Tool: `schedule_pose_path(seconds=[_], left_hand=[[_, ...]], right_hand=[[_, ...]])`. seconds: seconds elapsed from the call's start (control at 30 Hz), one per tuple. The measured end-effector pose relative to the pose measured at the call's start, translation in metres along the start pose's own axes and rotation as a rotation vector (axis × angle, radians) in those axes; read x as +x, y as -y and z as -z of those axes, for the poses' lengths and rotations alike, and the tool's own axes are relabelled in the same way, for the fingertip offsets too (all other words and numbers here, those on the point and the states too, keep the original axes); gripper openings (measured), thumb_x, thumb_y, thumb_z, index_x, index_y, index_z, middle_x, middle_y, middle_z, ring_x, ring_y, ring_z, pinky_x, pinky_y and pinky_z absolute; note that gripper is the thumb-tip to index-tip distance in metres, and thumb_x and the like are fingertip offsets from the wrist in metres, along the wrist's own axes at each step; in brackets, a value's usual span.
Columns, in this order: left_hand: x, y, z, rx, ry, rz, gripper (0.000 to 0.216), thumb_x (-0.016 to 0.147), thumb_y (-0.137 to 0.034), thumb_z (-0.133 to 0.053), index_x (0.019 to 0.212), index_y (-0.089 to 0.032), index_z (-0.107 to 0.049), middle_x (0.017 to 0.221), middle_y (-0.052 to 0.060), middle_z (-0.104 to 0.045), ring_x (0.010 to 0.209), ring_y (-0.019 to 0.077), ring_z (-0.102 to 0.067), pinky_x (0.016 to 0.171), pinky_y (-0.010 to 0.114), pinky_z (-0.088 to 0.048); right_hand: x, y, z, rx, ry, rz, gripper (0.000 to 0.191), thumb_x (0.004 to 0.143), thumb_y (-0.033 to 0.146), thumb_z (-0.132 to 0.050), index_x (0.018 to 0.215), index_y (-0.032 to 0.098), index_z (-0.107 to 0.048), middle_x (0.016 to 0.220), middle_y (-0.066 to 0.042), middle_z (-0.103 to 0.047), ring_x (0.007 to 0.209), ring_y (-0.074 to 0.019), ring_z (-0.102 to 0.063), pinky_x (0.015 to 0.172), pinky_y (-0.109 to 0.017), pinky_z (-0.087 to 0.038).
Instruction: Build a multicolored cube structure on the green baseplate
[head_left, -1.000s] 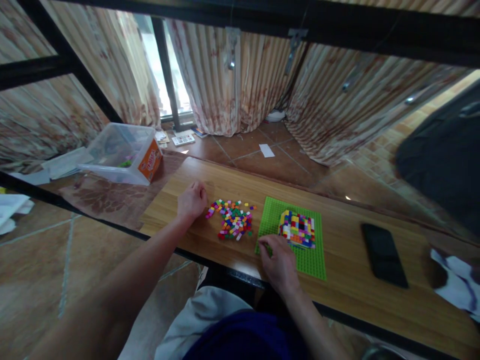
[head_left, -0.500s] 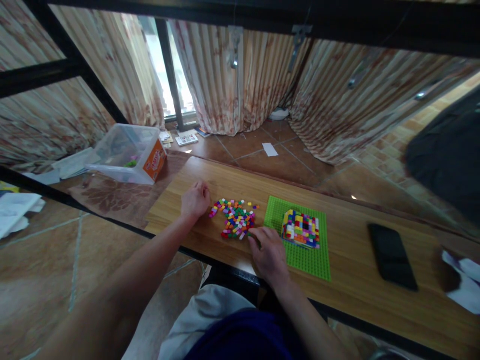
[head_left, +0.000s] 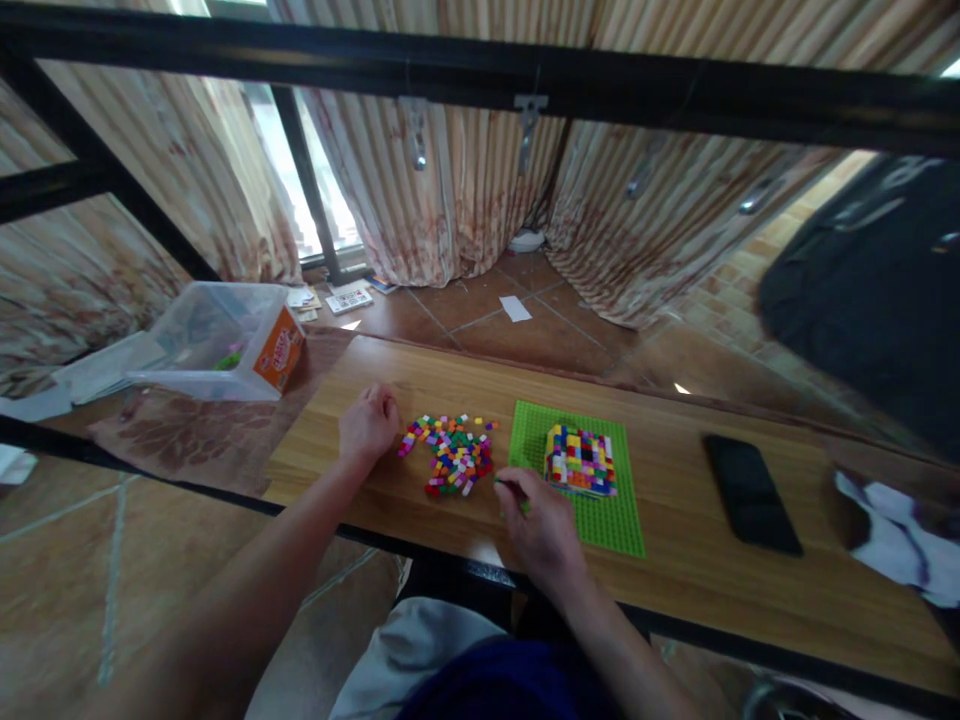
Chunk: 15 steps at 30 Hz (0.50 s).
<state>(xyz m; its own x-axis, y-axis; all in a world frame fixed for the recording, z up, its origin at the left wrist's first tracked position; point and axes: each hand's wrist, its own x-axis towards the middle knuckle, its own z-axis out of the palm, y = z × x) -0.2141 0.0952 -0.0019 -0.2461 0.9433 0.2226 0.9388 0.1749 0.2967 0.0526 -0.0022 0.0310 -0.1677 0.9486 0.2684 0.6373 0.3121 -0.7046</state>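
Loose, small multicoloured toy bricks (head_left: 459, 455) lie in a pile on the wooden tabletop. My left hand (head_left: 368, 427) rests just left of the pile, fingers curled closed; whatever they may hold is hidden. Right of the pile, my right hand (head_left: 541, 520) pinches a small green toy brick (head_left: 499, 482) at its fingertips, above the near left edge of a green studded baseplate (head_left: 619, 520). On that baseplate stands a squarish block built of many coloured bricks (head_left: 579, 462), with a dark opening in its top.
A black phone (head_left: 752, 493) lies on the table (head_left: 667, 590) to the right, with crumpled white paper (head_left: 892, 530) beyond it. A clear plastic bin (head_left: 202, 375) with an orange label stands on the floor at left. A black metal bar (head_left: 465, 75) crosses overhead.
My right hand has drawn slightly away from the pile, a green brick now showing at its fingertips. My left hand stays beside the pile. The whole view has shifted as my head turned.
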Motion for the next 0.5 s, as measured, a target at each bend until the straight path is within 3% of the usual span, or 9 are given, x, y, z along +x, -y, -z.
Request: schedule_pose_path(seconds=[0.13, 0.3, 0.5], left_hand=[[0.001, 0.001, 0.000, 0.000, -0.002, 0.014, 0.019, 0.091, -0.024, -0.045, 0.095, -0.019, -0.064, 0.098, 0.007, -0.069, 0.087, 0.0216, -0.065, 0.066, 0.030, -0.041], [0.003, 0.003, -0.001, -0.003, -0.025, -0.008, 0.020, 0.091, -0.024, -0.045, 0.095, -0.019, -0.064, 0.099, 0.007, -0.070, 0.088, 0.0219, -0.065, 0.067, 0.030, -0.042], [0.003, 0.001, 0.002, 0.028, -0.025, 0.003, 0.022, 0.092, -0.026, -0.044, 0.095, -0.019, -0.065, 0.098, 0.008, -0.070, 0.085, 0.0219, -0.065, 0.066, 0.030, -0.041]], right_hand=[[0.000, -0.011, 0.048, 0.079, -0.161, -0.100, 0.018, 0.091, 0.032, -0.056, 0.096, 0.023, -0.071, 0.097, -0.005, -0.075, 0.083, -0.0171, -0.070, 0.076, -0.030, -0.054], [0.014, -0.060, 0.103, 0.009, -0.335, -0.237, 0.025, 0.088, 0.037, -0.058, 0.097, 0.020, -0.074, 0.094, -0.007, -0.075, 0.083, -0.0200, -0.069, 0.076, -0.033, -0.055], [0.040, -0.097, 0.112, -0.021, -0.265, -0.201, 0.024, 0.085, 0.033, -0.055, 0.091, 0.020, -0.075, 0.092, -0.007, -0.075, 0.086, -0.0213, -0.068, 0.079, -0.035, -0.053]])
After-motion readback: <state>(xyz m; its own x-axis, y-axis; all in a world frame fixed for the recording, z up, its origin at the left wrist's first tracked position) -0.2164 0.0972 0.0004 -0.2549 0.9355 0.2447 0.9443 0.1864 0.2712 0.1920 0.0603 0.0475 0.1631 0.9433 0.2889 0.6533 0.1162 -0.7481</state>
